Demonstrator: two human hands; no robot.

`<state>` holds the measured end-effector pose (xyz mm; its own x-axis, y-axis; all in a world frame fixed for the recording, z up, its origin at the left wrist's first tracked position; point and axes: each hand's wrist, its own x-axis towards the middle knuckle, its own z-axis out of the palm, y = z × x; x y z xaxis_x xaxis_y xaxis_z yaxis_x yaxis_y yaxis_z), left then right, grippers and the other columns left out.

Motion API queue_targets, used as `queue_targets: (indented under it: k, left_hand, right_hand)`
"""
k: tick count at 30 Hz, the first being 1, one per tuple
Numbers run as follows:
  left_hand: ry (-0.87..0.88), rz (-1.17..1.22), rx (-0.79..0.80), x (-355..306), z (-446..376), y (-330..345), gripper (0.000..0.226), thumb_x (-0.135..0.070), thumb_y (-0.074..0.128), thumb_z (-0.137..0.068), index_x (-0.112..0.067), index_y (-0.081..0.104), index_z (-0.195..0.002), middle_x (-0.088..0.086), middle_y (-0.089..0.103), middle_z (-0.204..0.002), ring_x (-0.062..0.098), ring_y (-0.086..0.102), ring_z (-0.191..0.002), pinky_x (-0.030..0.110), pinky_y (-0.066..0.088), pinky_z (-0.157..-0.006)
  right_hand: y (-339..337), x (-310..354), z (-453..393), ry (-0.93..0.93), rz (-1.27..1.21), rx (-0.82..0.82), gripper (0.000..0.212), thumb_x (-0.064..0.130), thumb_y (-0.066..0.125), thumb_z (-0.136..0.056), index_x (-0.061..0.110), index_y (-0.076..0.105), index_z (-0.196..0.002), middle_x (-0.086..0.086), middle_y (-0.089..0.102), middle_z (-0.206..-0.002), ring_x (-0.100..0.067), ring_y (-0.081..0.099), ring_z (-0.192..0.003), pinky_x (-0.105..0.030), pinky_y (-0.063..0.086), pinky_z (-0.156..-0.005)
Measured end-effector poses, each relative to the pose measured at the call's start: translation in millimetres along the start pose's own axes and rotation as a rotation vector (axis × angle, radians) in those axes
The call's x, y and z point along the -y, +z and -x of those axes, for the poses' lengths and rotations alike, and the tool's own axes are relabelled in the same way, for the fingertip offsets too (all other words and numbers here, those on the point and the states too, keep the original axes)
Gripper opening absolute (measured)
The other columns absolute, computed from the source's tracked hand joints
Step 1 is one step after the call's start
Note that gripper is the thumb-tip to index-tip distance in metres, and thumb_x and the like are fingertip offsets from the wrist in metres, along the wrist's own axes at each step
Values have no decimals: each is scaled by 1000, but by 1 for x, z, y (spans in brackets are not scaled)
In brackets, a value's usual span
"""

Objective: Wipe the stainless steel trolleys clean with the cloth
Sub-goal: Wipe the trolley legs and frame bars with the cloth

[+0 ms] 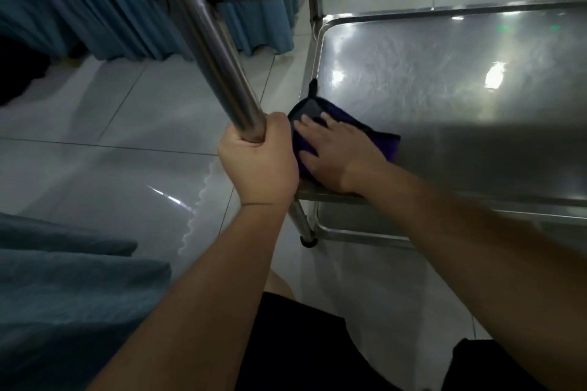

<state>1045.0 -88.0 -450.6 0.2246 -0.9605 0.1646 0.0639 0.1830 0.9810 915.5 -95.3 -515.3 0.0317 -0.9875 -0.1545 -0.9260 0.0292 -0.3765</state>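
A: Left hand clenched round trolley upright. Right hand flat, fingers straight, pressing purple cloth on lower shelf, near-left corner.

B: Keep palm flat, overlap strokes, work toward far rim.

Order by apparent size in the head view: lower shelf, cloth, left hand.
1. lower shelf, clearly largest.
2. left hand and cloth: unsure, because the hand is nearer and the right hand covers much cloth.

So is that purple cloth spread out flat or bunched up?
Mostly flat. The purple cloth lies on the lower shelf near its left corner, under the right hand, whose straight fingers press it; it looks folded, not crumpled.
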Motion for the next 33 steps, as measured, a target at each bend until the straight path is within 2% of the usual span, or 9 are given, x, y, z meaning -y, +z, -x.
queue_targets:
  k: [5, 9, 15, 18, 20, 23, 25, 28, 33]
  left_hand:
    - [0, -4, 34, 1, 1, -2, 24, -34, 64, -72, -35, 47, -54, -6, 38, -51, 16, 38, -45, 28, 34, -45]
    - [-26, -68, 1, -1, 5, -5, 25, -37, 63, -73, -16, 51, -68, 2, 48, -52, 15, 49, -44, 23, 41, -43]
    - [-22, -225, -17, -4, 7, -9, 34, -31, 63, -85, 2, 59, -85, 10, 58, -68, 13, 52, -53, 22, 44, -47]
    - [-41, -251, -45, -7, 12, -9, 22, -33, 66, -89, -12, 59, -90, 2, 55, -73, 9, 53, -56, 24, 47, -52]
    - [-77, -263, -65, -7, 20, -8, 24, -39, 70, -88, -25, 53, -97, -1, 58, -88, 9, 59, -68, 30, 55, -60]
    - [-285, -385, -176, 13, 55, -12, 48, -40, 78, -82, -24, 51, -118, 2, 52, -122, 21, 63, -101, 46, 61, -83]
    - [-422, -360, -211, 30, 94, -14, 37, -26, 77, -87, -21, 51, -113, 7, 53, -120, 28, 65, -103, 48, 60, -87]
    - [-423, -340, -4, 45, 137, -8, 18, -14, 65, -93, -23, 52, -102, 15, 61, -110, 27, 66, -89, 43, 60, -77]
    - [-60, -486, 251, 37, 133, 29, 20, -18, 60, -96, -34, 52, -102, -1, 56, -106, 9, 59, -84, 27, 51, -73]
  right_hand:
    - [8, 1, 46, -78, 12, 5, 72, 60, 23, -98, 35, 17, -166, 14, 14, -172, -15, 6, -160, -39, 7, -127]
    - [8, 1, 56, -71, 44, -54, 67, 58, 31, -102, 31, 27, -164, 11, 22, -171, -17, 13, -159, -39, 12, -127]
    - [4, -15, 70, -38, 81, -65, 68, 60, 27, -103, 31, 24, -164, 10, 20, -171, -17, 13, -159, -40, 14, -127]
    - [-4, -38, 86, -12, 77, -73, 69, 62, 23, -102, 32, 24, -164, 10, 20, -172, -17, 13, -159, -40, 15, -127]
    - [-8, -49, 92, 10, 71, -70, 71, 63, 22, -100, 33, 23, -164, 11, 18, -172, -16, 11, -159, -41, 15, -127]
    - [-10, -53, 93, 18, 53, -60, 70, 63, 23, -101, 34, 21, -165, 13, 15, -172, -14, 9, -160, -40, 13, -128]
    - [-9, -52, 92, 23, 35, -56, 70, 62, 24, -101, 35, 19, -165, 14, 13, -172, -13, 7, -160, -40, 10, -129]
    - [-9, -54, 95, 19, 29, -52, 70, 62, 23, -101, 34, 18, -165, 14, 12, -173, -13, 5, -160, -39, 8, -129]
    - [-15, -86, 120, 56, 83, -83, 71, 64, 23, -103, 33, 18, -166, 12, 11, -173, -15, 6, -160, -40, 9, -128]
